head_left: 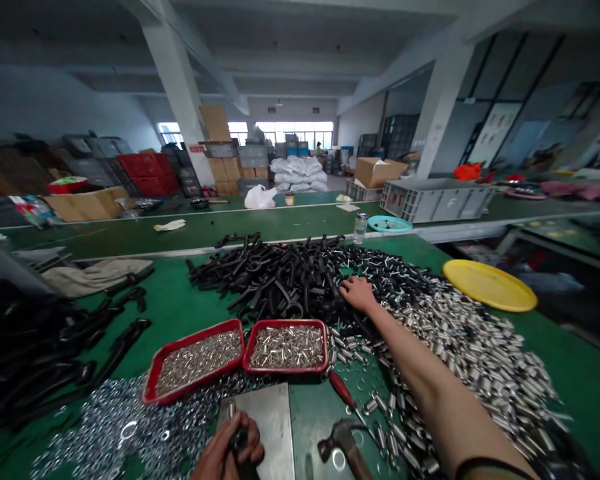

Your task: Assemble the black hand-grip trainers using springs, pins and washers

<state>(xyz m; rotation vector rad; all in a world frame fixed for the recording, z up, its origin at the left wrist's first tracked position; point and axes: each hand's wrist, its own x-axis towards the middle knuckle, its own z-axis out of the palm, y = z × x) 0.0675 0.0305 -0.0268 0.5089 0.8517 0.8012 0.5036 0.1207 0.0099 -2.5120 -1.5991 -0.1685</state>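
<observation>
My left hand [229,445] is closed around a black handle-like part [240,440] above the metal plate [270,420] at the near edge. A small silvery cylinder [231,409] stands up by its fingers. My right hand [359,294] is stretched far forward, fingers apart, on the heap of black plastic parts [285,273]. Its fingertips are partly lost among the dark pieces, and nothing shows in its grasp. Small black pieces with metal pins [395,267] lie just beyond it. Under and beside my right forearm spreads a pile of silvery metal cylinders [470,340].
Two red trays [286,371] hold small metal pins. Washers or nuts [115,427] cover the near left. A hammer [347,447] and a red-handled screwdriver [343,390] lie at front. Black handles [125,340], a yellow plate [490,285], a jar [360,228] and a grey crate [435,200] stand around.
</observation>
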